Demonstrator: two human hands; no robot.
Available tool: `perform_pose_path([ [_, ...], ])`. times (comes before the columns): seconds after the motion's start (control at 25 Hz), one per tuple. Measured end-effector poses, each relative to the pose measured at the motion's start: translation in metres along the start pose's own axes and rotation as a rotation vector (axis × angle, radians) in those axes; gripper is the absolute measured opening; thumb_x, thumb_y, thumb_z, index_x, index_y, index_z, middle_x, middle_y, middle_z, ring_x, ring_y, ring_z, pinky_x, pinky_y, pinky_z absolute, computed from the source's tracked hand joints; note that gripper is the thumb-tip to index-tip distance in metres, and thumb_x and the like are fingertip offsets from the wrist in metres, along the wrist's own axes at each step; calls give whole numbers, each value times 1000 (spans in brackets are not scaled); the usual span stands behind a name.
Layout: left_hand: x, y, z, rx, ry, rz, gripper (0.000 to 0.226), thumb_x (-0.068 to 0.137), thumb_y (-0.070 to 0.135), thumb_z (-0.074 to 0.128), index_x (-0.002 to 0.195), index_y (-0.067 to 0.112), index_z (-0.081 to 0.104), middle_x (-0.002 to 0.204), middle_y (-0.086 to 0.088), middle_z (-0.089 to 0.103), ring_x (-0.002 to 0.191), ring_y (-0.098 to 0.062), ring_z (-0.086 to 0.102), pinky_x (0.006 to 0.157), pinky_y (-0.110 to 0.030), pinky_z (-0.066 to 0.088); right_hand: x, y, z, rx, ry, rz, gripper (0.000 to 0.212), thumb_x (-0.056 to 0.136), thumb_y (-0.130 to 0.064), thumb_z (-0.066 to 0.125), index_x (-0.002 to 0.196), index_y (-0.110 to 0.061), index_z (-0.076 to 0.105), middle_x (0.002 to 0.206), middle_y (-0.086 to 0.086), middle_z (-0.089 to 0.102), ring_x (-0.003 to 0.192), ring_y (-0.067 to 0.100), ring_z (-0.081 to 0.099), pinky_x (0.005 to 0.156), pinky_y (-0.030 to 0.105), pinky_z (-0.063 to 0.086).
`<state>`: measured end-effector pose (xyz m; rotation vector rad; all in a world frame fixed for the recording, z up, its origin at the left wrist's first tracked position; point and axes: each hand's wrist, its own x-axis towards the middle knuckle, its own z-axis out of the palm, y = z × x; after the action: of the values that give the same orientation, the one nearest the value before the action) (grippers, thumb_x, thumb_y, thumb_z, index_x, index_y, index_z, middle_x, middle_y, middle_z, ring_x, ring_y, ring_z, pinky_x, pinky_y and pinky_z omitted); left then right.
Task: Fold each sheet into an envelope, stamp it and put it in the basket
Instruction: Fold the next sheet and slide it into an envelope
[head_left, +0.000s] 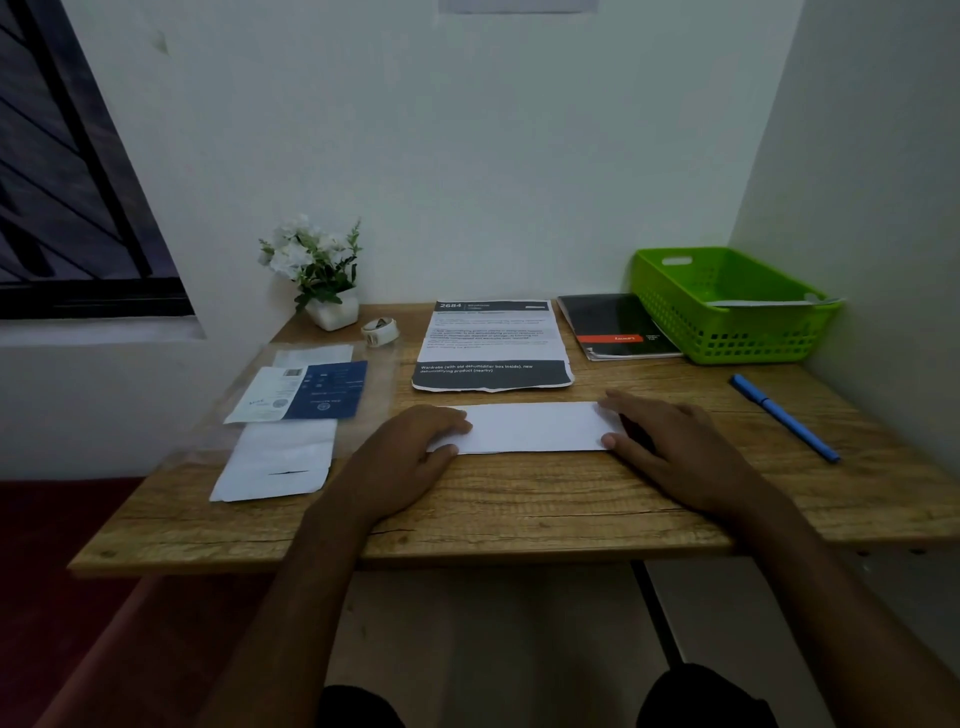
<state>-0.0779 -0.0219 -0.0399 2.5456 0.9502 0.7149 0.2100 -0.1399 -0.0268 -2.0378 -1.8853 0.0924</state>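
Sheet (535, 427), folded into a long white strip, lies flat on the table (519, 499), central and toward the front edge. Left hand (410, 452) covers the strip's left end, with the fingers laid over the top and the thumb at the near edge; its grip is released and it only presses. Right hand (670, 447) sits at the right end, fingers spread flat and partly on the table, thumb tip touching the near right corner; its grip is likewise released. Whether either thumb reaches under the paper cannot be told. Just behind the strip lies a stack (491, 338) of printed pages with dark bands at head and foot and a ragged lower edge. To the right of the stack is a black notebook (618, 325) with a red band, close beside the green basket (727, 332) in the far right corner. The basket holds white paper (763, 303). A blue pen (784, 418) lies diagonally to the right of the right hand, apart from it. On the left side a clear sleeve (363, 410) carries a blue-and-white card (322, 389), and a white page (280, 460) with a short slit lies nearer the front. A small roll (380, 331), possibly tape or stickers, stands behind the sleeve. A plant (317, 265) with white flowers stands against the wall.
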Motion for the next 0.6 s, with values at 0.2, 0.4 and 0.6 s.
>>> perform_pose_path([
  [0.2, -3, 4, -6, 18, 13, 74, 25, 91, 19, 58, 115, 26, 62, 125, 9, 59, 115, -2, 47, 98, -23, 41, -1, -23, 5, 53, 49, -110, 48, 93, -53, 46, 138, -40, 41, 152, -15, 35, 137, 8, 34, 114, 42, 20],
  [0.4, -33, -14, -36, 82, 96, 50, 27, 86, 35, 62, 112, 30, 62, 121, 16, 57, 112, 2, 47, 90, -13, 33, -1, -82, 23, 145, 19, -339, 41, 91, -52, 48, 130, -39, 52, 140, -19, 49, 130, -1, 40, 115, 41, 19],
  [0.6, -85, -66, -89, 60, 214, -194, 23, 80, 30, 71, 103, 29, 65, 114, 9, 62, 107, -8, 52, 89, -31, 39, 21, -148, 45, 109, -42, -546, 35, 92, -45, 54, 125, -35, 56, 131, -15, 57, 124, 3, 45, 111, 37, 20],
])
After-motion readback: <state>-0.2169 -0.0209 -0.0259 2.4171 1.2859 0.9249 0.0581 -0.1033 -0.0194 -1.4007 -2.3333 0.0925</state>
